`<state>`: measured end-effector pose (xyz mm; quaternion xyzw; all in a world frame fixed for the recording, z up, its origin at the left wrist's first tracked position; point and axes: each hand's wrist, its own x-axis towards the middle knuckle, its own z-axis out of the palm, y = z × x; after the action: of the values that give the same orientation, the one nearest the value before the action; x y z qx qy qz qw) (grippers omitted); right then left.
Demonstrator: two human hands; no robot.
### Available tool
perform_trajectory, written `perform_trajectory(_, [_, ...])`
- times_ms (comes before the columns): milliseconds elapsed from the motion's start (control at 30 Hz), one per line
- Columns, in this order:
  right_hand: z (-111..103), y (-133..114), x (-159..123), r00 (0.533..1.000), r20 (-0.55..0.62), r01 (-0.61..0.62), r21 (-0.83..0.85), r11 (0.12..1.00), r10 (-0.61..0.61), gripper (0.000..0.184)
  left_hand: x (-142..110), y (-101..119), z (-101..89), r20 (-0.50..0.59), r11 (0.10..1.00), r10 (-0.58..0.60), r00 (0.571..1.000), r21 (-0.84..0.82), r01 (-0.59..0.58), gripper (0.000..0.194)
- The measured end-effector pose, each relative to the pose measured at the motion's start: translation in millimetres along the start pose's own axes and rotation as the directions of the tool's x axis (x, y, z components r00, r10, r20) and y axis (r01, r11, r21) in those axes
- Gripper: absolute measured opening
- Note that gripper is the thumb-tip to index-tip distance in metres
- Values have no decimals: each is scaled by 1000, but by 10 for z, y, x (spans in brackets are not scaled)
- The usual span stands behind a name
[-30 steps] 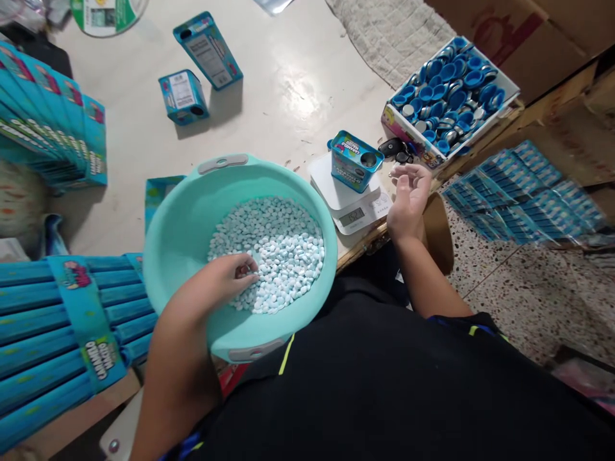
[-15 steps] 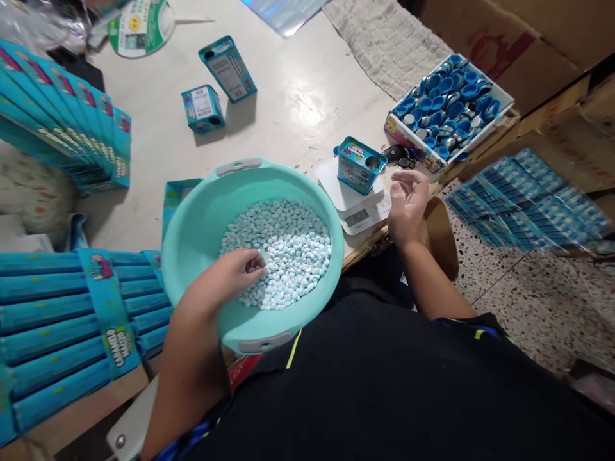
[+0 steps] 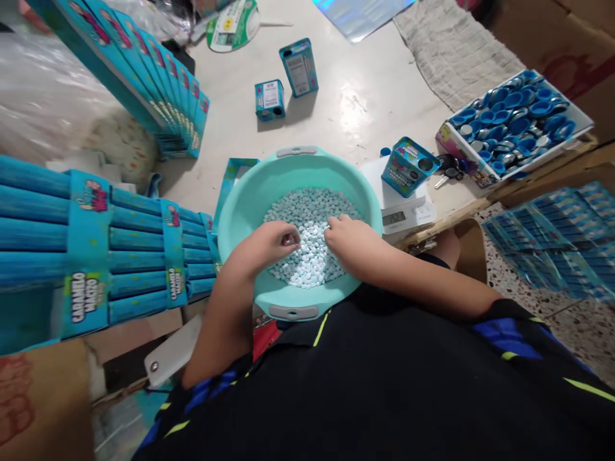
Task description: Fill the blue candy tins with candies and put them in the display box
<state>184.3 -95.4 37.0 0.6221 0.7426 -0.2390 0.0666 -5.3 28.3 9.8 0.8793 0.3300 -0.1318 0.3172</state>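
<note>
A turquoise plastic basin (image 3: pixel 240 211) with grey handle grips holds a heap of small white and pale blue candies (image 3: pixel 312 250). My left hand (image 3: pixel 271 244) is over the left part of the heap, fingers curled in. Across from it, my right hand (image 3: pixel 353 243) reaches into the heap with bent fingertips touching the candies. What either hand holds is hidden. Right of the basin, a blue tin (image 3: pixel 408 169) with a round hole in its top stands on a white digital scale (image 3: pixel 418 210); its display is lit with blurred digits.
A white box of blue caps (image 3: pixel 514 121) sits at the table's right edge, by some keys (image 3: pixel 449 168). Two more tins, one upright (image 3: pixel 298 69) and one shorter-looking (image 3: pixel 270 101), stand behind the basin. Blue display cartons (image 3: pixel 139 256) line the left side.
My right hand has moved from beside the scale into the basin. My left hand stays curled over the candies. The whole view has shifted, with things now further right.
</note>
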Motion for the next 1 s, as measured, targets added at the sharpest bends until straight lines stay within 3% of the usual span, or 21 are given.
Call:
perform_trajectory(67, [-32,9,17,999,35,0,3,1000,0,34,-13,-22,9,-17,1000,2,1000,-13,-2,9])
perform_trajectory(367, [-64,37,12,995,-36,95,-8,995,-95,31,5,-64,-24,-10,999,-11,1000,-33,11,11])
perform_trajectory(433, [-132,148,-28,985,-112,139,41,989,-134,29,5,-68,-33,9,999,-17,1000,-31,18,12])
perform_trajectory(500, [-235,375,-152,957,-278,130,136,982,-88,27,2,-76,-39,19,999,-28,999,-35,29,13])
perform_trajectory(533, [-293,527,-243,923,-386,94,192,977,-13,25,1,-81,-40,19,999,-34,999,-39,35,13])
perform_trajectory(567, [-348,693,-343,859,-506,52,249,967,84,22,1,-86,-41,16,998,-38,999,-42,39,14])
perform_trajectory(633, [-439,1025,-532,673,-688,-68,310,948,273,18,4,-94,-41,11,998,-45,999,-47,45,14])
perform_trajectory(667, [-467,1169,-599,623,-710,-130,321,938,329,18,7,-96,-43,12,998,-46,999,-48,46,14])
perform_trajectory(700, [-481,1288,-640,604,-710,-184,318,930,362,17,9,-97,-45,15,998,-45,999,-47,45,15])
perform_trajectory(867, [-400,1498,-574,667,-646,-292,232,928,371,22,7,-101,-55,18,998,-37,999,-50,38,16])
perform_trajectory(1000, [-352,1477,-633,660,-660,-253,255,933,359,21,8,-135,-31,35,997,-40,999,-67,43,18])
